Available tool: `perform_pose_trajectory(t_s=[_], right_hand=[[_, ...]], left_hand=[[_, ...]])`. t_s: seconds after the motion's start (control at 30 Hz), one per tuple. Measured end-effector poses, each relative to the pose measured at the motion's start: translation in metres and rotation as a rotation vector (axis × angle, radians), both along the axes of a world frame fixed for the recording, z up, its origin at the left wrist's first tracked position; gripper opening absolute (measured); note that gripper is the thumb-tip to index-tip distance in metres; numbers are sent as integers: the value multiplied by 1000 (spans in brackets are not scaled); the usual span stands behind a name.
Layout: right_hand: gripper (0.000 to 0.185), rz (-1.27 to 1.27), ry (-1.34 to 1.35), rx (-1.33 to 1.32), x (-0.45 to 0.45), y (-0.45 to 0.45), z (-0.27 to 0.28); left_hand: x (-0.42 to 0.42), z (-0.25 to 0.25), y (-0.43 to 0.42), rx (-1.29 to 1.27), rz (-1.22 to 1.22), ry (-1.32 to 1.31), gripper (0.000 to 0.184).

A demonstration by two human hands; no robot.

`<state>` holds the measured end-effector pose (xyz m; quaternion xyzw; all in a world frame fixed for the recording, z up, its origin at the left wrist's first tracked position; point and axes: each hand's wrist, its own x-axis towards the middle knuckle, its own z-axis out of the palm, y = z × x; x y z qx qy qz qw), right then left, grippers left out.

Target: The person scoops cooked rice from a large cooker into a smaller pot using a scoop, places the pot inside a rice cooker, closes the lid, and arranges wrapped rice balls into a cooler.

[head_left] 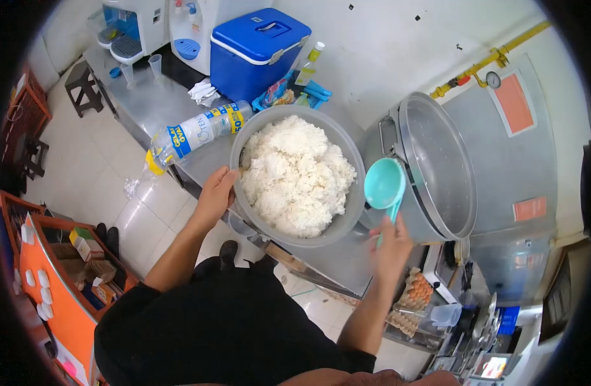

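Note:
A large grey bowl (246,214) heaped with white rice (299,174) is in front of me at the steel counter. My left hand (217,192) grips the bowl's left rim, thumb at the edge and fingers round the outside. To the right of the bowl, my right hand (392,244) is closed on the handle of a turquoise ladle (384,183), slightly blurred. The ladle's cup faces up, between the bowl and a big metal pot (376,145). No rice shows in the cup. The pot's round lid (440,167) stands tilted on its right side.
Behind the bowl are a blue cooler (244,74), a bottle (306,64) and blue packets. A large plastic bottle (196,134) lies left on the counter (157,106). Egg trays (414,293) sit at lower right. A yellow gas pipe (475,66) runs along the wall.

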<state>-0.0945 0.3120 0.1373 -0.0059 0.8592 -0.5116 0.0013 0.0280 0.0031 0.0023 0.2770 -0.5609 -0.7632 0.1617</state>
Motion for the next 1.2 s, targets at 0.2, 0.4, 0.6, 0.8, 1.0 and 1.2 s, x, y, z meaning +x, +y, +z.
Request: perform_pose_trajectory(t_s=[0.2, 0.4, 0.6, 0.8, 1.0, 1.2], right_hand=[[38, -53, 368, 82, -37, 11, 109], [28, 36, 200, 768, -168, 76, 144], [34, 323, -347, 1014, -224, 76, 124], [54, 290, 448, 931, -179, 79, 152], [21, 564, 344, -167, -50, 48, 82], [30, -76, -43, -150, -41, 11, -101]], left_hand=[[33, -25, -22, -49, -25, 25, 29], [65, -25, -32, -65, 118, -79, 22], [80, -35, -7, -27, 244, -84, 20], [64, -22, 8, -32, 201, -78, 15], [27, -6, -1, -99, 170, -93, 19], [-45, 4, -45, -331, 141, -80, 29]])
